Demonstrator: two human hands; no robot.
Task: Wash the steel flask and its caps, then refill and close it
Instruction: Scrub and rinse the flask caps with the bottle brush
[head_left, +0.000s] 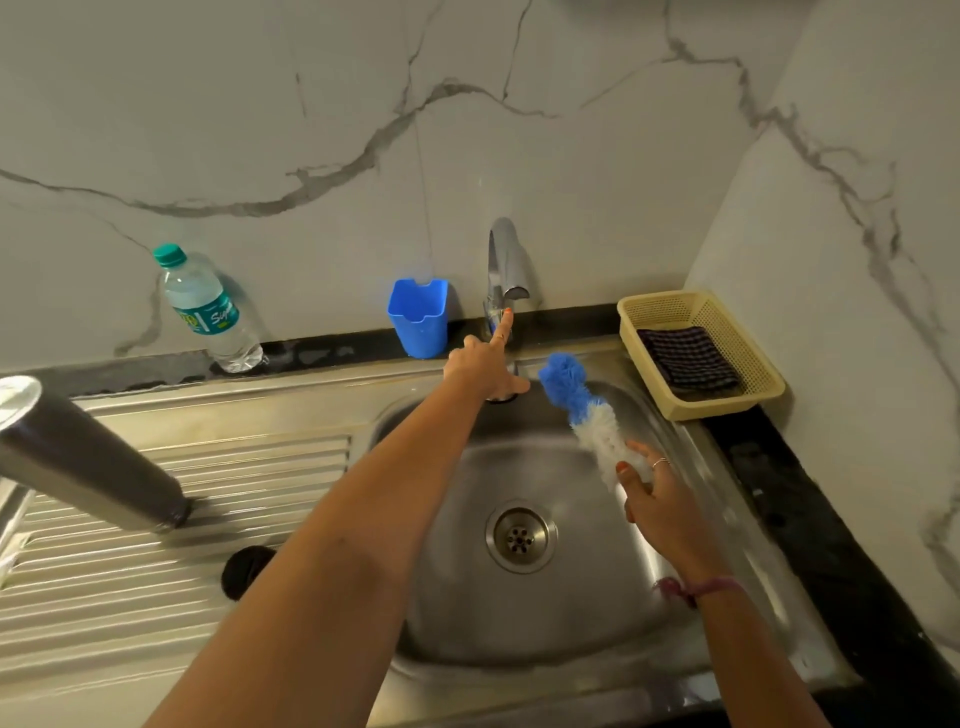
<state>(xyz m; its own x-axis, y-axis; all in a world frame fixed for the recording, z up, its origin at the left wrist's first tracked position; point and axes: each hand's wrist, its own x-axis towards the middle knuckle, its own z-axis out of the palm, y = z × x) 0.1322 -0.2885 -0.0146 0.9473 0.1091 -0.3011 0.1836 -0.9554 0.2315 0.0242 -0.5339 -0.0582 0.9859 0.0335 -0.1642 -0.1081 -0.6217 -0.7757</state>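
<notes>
At the left edge of the frame I see the steel flask standing on the ribbed drainboard, mouth up and leaning toward the camera through the wide lens; I judge it was parked there, out of the basin, so both hands are free for the tap and brush. Just right of its base, low on the drainboard, lies a dark round cap, partly hidden by my forearm. Whether a second cap is about, I cannot tell.

Upper left, a plastic water bottle with a green lid leans against the marble wall, probably the refill supply. Toward centre, a blue cup sits on the ledge beside the tap.

My left hand stretches far forward across the basin, arm nearly straight, index finger extended up against the tap's lower body, the other fingers loose; it grips nothing. I read this as working the tap's control. No water stream is visible.

Right of it, my right hand hovers over the sink, fingers and thumb wrapped around the white lower part of the bottle brush, its blue tip angled up toward the spout, ready for wetting.

At the right, a cream basket holds a dark cloth.
</notes>
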